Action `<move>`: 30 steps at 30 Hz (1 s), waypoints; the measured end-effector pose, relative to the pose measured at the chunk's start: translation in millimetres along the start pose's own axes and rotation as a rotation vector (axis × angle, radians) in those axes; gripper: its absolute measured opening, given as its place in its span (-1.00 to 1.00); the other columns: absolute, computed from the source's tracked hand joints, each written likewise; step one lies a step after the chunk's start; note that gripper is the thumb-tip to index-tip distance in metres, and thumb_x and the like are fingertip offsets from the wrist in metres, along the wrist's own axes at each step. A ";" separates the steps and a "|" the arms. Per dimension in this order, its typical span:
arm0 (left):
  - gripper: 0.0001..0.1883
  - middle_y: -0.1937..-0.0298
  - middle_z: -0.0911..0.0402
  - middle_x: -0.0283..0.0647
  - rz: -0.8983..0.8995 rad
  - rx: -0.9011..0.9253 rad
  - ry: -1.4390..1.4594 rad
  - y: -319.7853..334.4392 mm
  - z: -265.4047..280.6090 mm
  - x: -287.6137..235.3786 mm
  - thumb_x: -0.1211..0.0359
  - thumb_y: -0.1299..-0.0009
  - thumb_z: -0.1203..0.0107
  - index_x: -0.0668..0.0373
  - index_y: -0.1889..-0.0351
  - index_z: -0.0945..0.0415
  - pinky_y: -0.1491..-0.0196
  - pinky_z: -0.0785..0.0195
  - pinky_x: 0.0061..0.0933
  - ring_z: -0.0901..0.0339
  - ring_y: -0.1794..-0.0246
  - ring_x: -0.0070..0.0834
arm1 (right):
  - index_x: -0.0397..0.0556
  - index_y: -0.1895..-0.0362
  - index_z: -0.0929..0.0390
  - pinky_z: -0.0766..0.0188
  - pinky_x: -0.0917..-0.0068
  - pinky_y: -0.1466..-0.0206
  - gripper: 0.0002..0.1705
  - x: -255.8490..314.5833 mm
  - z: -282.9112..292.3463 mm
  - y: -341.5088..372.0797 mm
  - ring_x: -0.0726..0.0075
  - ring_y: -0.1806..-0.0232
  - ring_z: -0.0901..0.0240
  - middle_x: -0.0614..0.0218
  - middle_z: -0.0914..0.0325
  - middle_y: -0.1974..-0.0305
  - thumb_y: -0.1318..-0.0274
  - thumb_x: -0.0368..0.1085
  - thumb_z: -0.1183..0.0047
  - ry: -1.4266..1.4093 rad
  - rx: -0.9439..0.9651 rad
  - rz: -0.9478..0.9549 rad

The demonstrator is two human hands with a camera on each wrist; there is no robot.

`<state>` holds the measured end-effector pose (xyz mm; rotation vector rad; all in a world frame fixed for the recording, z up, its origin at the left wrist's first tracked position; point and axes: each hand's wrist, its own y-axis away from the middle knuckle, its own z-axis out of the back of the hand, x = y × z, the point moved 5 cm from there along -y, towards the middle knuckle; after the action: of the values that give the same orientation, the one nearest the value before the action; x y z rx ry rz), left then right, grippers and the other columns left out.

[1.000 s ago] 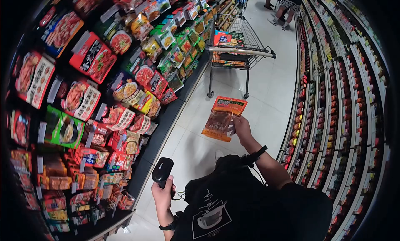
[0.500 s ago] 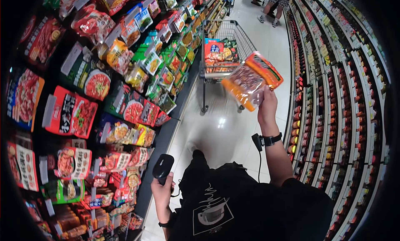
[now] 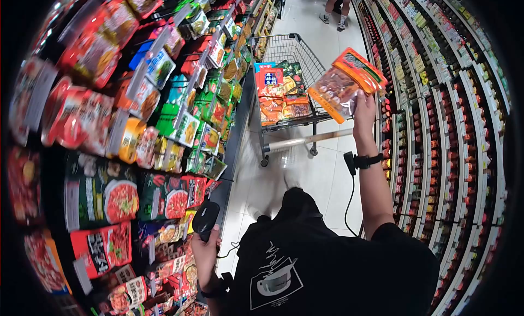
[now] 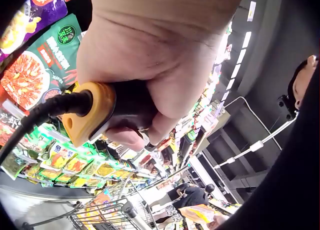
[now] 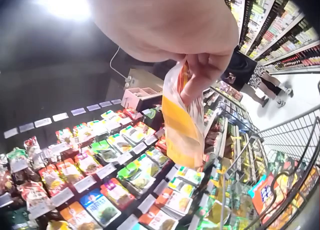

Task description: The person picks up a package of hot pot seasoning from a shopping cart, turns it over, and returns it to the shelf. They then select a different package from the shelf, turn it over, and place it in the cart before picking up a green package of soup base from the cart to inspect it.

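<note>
Orange packet [image 3: 347,82] — clear-windowed, tilted, midair.
</note>
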<state>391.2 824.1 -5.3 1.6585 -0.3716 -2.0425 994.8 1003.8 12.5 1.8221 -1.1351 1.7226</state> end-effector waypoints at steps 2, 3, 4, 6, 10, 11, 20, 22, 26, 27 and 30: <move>-0.80 0.54 -0.58 -0.38 -0.009 -0.028 0.008 -23.2 -12.9 -2.6 0.29 -0.53 -0.36 0.19 0.11 -0.60 0.56 -0.25 -0.60 -0.46 0.63 -0.69 | -0.11 -0.20 -0.56 -0.48 0.51 0.35 -0.67 -33.7 -11.2 -49.5 0.57 0.41 -0.57 0.44 -0.64 0.32 -0.62 -0.17 0.05 0.280 0.172 -0.115; -0.80 0.55 -0.56 -0.37 -0.006 -0.047 0.011 -30.1 -23.5 -5.1 0.29 -0.52 -0.36 0.18 0.13 -0.60 0.61 -0.23 -0.59 -0.44 0.66 -0.67 | -0.09 -0.18 -0.58 -0.51 0.48 0.35 -0.67 -47.7 -27.3 -68.3 0.50 0.43 -0.62 0.38 -0.67 0.34 -0.62 -0.16 0.06 0.345 0.221 -0.151; -0.77 0.56 -0.55 -0.37 -0.032 -0.085 -0.029 -34.1 -35.7 -17.5 0.26 -0.52 -0.37 0.17 0.17 -0.56 0.64 -0.21 -0.56 -0.43 0.69 -0.64 | -0.07 -0.16 -0.60 -0.55 0.37 0.32 -0.65 -54.2 -44.2 -82.0 0.35 0.40 -0.68 0.28 -0.70 0.34 -0.61 -0.13 0.07 0.556 0.259 -0.157; -0.77 0.55 -0.57 -0.37 0.060 -0.174 -0.020 -43.8 -62.2 -35.1 0.28 -0.51 -0.37 0.20 0.10 -0.58 0.60 -0.24 -0.58 -0.44 0.66 -0.67 | -0.02 -0.15 -0.63 -0.62 -0.01 0.18 -0.61 -117.2 -67.9 -140.1 -0.14 0.27 -0.75 0.00 -0.75 0.31 -0.56 -0.06 0.09 0.994 0.365 0.022; -0.78 0.58 -0.54 -0.36 0.172 -0.224 0.006 -48.9 -108.2 -64.6 0.29 -0.52 -0.36 0.18 0.10 -0.56 0.65 -0.16 -0.59 -0.40 0.70 -0.70 | -0.11 -0.12 -0.66 -0.59 -0.15 -0.03 -0.57 -243.2 -98.7 -188.1 -0.38 0.08 -0.69 -0.19 -0.74 0.17 -0.48 -0.07 0.04 1.304 0.703 0.005; -0.79 0.59 -0.53 -0.36 0.164 -0.245 -0.008 -51.4 -121.6 -77.4 0.29 -0.52 -0.35 0.19 0.12 -0.56 0.66 -0.15 -0.59 -0.39 0.71 -0.70 | -0.11 -0.09 -0.67 -0.60 -0.14 -0.04 -0.57 -275.8 -101.2 -195.0 -0.37 0.08 -0.69 -0.19 -0.74 0.16 -0.45 -0.07 0.03 1.314 0.776 -0.023; -0.84 0.56 -0.56 -0.34 0.288 -0.423 0.012 -49.1 -169.8 -109.7 0.36 -0.54 -0.31 0.23 0.12 -0.57 0.53 -0.29 -0.56 -0.44 0.63 -0.65 | -0.20 0.01 -0.71 -0.67 -0.02 0.05 -0.51 -485.9 -70.7 -180.9 -0.20 0.09 -0.77 -0.17 -0.76 0.15 -0.33 0.00 -0.10 1.118 0.836 -0.631; -0.82 0.57 -0.56 -0.33 0.310 -0.434 -0.012 -51.7 -174.4 -112.4 0.37 -0.53 -0.33 0.24 0.10 -0.56 0.54 -0.31 -0.57 -0.45 0.63 -0.66 | -0.21 0.00 -0.71 -0.64 -0.02 -0.01 -0.52 -483.5 -67.4 -180.6 -0.21 0.02 -0.74 -0.18 -0.75 0.10 -0.33 -0.02 -0.10 1.098 0.745 -0.685; -0.79 0.55 -0.58 -0.32 0.312 -0.414 0.033 -61.9 -188.5 -127.5 0.36 -0.52 -0.35 0.25 0.08 -0.56 0.52 -0.31 -0.57 -0.47 0.61 -0.65 | -0.14 -0.04 -0.71 -0.55 -0.05 -0.25 -0.59 -480.8 -53.2 -186.5 -0.28 -0.18 -0.64 -0.20 -0.71 -0.06 -0.36 -0.11 -0.04 1.367 0.686 -0.600; -0.79 0.55 -0.59 -0.32 0.301 -0.392 0.037 -65.1 -190.1 -127.4 0.36 -0.52 -0.35 0.25 0.07 -0.56 0.52 -0.31 -0.57 -0.48 0.61 -0.65 | -0.12 -0.04 -0.71 -0.56 -0.05 -0.25 -0.59 -478.5 -59.9 -186.8 -0.27 -0.18 -0.65 -0.18 -0.71 -0.08 -0.36 -0.09 -0.05 1.347 0.833 -0.560; -0.79 0.53 -0.62 -0.31 0.260 -0.330 0.043 -71.7 -196.4 -127.7 0.37 -0.52 -0.35 0.26 0.05 -0.57 0.49 -0.32 -0.56 -0.49 0.60 -0.64 | 0.00 -0.14 -0.70 -0.57 -0.02 -0.23 -0.50 -444.9 -80.9 -176.1 -0.20 -0.12 -0.67 -0.10 -0.74 -0.04 -0.32 0.05 -0.12 1.367 1.178 -0.400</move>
<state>587.0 969.0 21.5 1.3745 -0.2083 -1.7646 1113.6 1297.7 -354.9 0.5720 0.8557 2.6883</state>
